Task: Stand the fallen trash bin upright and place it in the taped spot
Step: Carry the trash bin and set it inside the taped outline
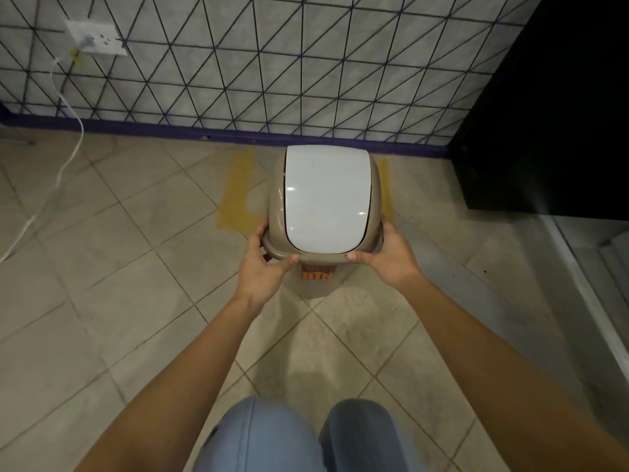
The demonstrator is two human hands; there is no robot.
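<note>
Trash bin [325, 202] upright between hands; left hand [267, 264], right hand [388, 255] gripping its rim.

floor [102, 267]: beige tiles | wall [306, 63]: grey, black triangle lines | black cabinet [558, 107]: right

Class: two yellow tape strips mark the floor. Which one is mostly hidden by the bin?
The right strip: only a sliver shows beside the trash bin, while the left strip lies largely uncovered.

Tiled floor [136, 301] under bin [326, 195], tape [238, 189]
</note>
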